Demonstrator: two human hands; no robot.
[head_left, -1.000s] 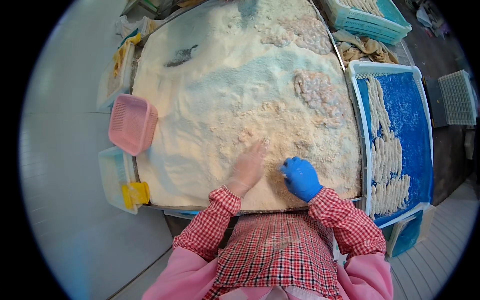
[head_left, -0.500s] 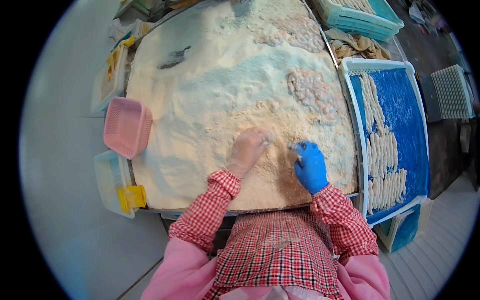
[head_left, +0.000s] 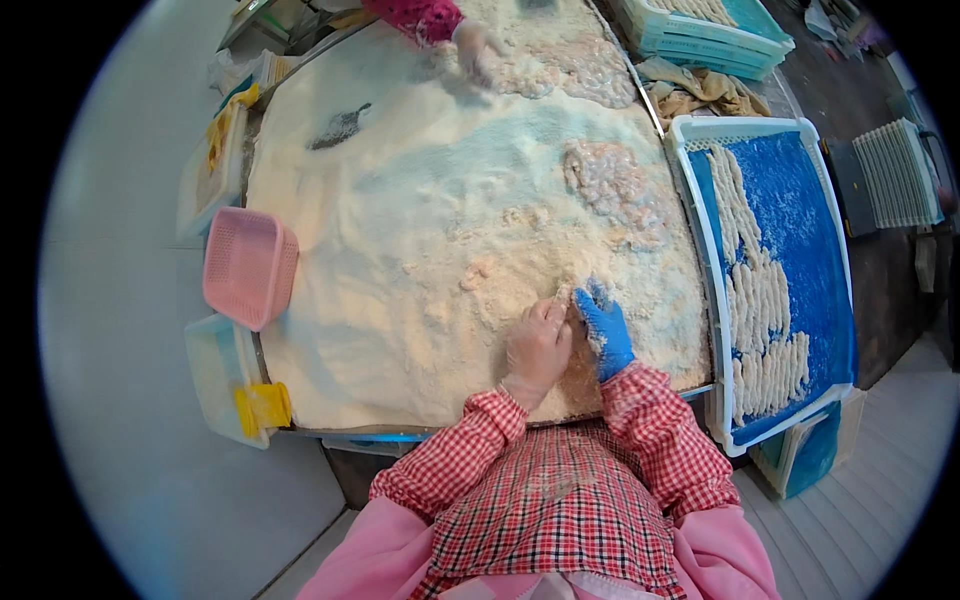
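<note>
My left hand (head_left: pixel 540 345), in a clear glove, is curled close to the bed of pale crumbs (head_left: pixel 370 270) near the table's front edge. Right beside it, my right hand (head_left: pixel 607 335) wears a blue glove dusted with crumbs, its fingers bent inward. The two hands meet at the fingertips; whatever is pinched there is coated and too small to make out. Beyond them lies a heap of raw pinkish meat pieces (head_left: pixel 615 185). A small pinkish piece (head_left: pixel 478 274) rests in the crumbs left of my hands.
On the right stands a white tray (head_left: pixel 712 270) lined in blue, with rows of coated strips (head_left: pixel 760 310). A pink basket (head_left: pixel 250 268) sits at the left edge. Across the table, a co-worker's gloved hand (head_left: pixel 478 52) reaches over another meat heap (head_left: pixel 585 70). Stacked trays (head_left: pixel 700 45) stand back right.
My hands have come together; the left moved right and nearer to me. A co-worker's arm has entered at the top. The small pinkish piece in the crumbs now shows.
</note>
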